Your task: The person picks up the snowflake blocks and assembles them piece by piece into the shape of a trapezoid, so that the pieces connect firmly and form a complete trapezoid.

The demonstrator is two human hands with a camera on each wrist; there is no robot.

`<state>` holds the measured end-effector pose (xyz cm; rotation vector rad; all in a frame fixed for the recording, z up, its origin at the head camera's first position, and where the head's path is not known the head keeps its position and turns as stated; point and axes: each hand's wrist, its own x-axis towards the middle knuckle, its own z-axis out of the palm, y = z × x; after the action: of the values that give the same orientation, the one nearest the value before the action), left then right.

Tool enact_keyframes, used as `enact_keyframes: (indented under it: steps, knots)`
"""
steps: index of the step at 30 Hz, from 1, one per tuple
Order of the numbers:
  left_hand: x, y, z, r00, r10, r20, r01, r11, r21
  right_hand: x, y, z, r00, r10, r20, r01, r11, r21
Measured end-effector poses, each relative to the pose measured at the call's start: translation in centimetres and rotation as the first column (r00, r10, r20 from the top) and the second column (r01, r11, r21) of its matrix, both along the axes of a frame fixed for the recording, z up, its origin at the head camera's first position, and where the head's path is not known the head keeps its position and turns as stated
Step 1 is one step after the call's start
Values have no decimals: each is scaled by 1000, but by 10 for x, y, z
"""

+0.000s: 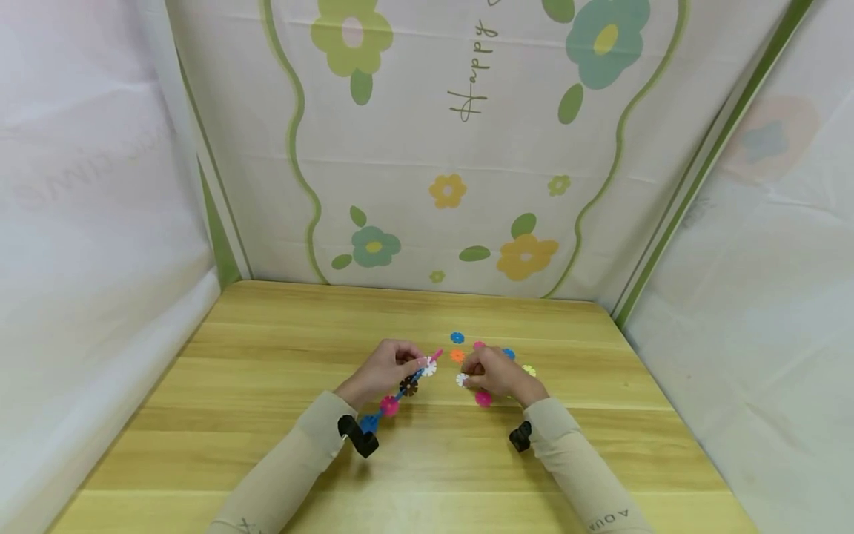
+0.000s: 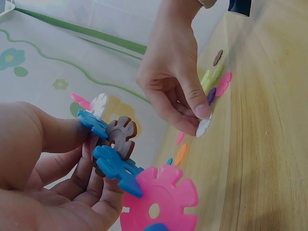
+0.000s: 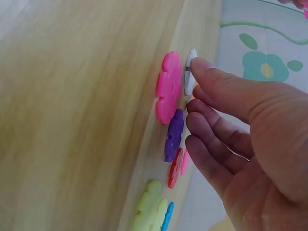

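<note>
My left hand (image 1: 387, 371) grips a chain of interlocked flower-shaped plastic discs. The chain shows a pink disc (image 2: 161, 199), blue discs (image 2: 115, 166), a brown disc (image 2: 121, 137) and a white disc (image 2: 99, 105), with another pink disc (image 2: 80, 101) at the far end. To the right, my right hand (image 1: 497, 371) is low over the table, thumb and fingertips pinching a loose white disc (image 3: 190, 72) by its edge. Beside that hand lie a pink disc (image 3: 169, 89) and a purple disc (image 3: 174, 135); its fingers partly cover other discs in the head view.
Behind the hands, a blue disc (image 1: 457, 337) and an orange disc (image 1: 457, 356) lie on the wooden table (image 1: 267, 460). More loose discs, including a yellow disc (image 1: 528, 369) and a blue disc (image 1: 509, 354), lie around the right hand. Printed fabric walls (image 1: 400, 148) enclose the table.
</note>
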<state>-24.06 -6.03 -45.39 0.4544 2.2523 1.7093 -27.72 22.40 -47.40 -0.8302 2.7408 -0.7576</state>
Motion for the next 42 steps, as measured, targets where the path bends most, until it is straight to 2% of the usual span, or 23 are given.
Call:
enact_keyframes:
  steps: [5, 10, 17, 22, 26, 33, 38, 42]
  knots:
    - [0, 0, -1, 1000, -7, -12, 7, 1000, -4, 0, 0, -4, 999, -25, 25, 25, 1000, -8]
    - [-1, 0, 0, 1000, -12, -11, 12, 1000, -3, 1, -3, -1, 997, -44, 69, 46, 999, -27]
    - [-2, -1, 0, 1000, -18, -14, 18, 1000, -3, 3, -7, 12, 993, -67, 93, 75, 994, -76]
    - [-2, -1, -1, 1000, -17, -14, 17, 1000, 2, 3, -10, 24, 994, -81, 71, 92, 981, -171]
    - [-2, -1, -1, 1000, -15, -9, 15, 1000, 1, 5, -14, 33, 990, -123, 66, 136, 953, -272]
    - [-4, -1, -3, 1000, -22, -11, 22, 1000, 7, 13, -22, 51, 981, -175, 89, 196, 878, -436]
    - [-4, -2, -4, 999, -32, -23, 32, 999, 10, 19, -27, 58, 973, -195, 119, 229, 836, -499]
    - [-4, -1, -5, 999, -36, -30, 36, 999, 9, 20, -30, 58, 970, -200, 140, 243, 812, -530]
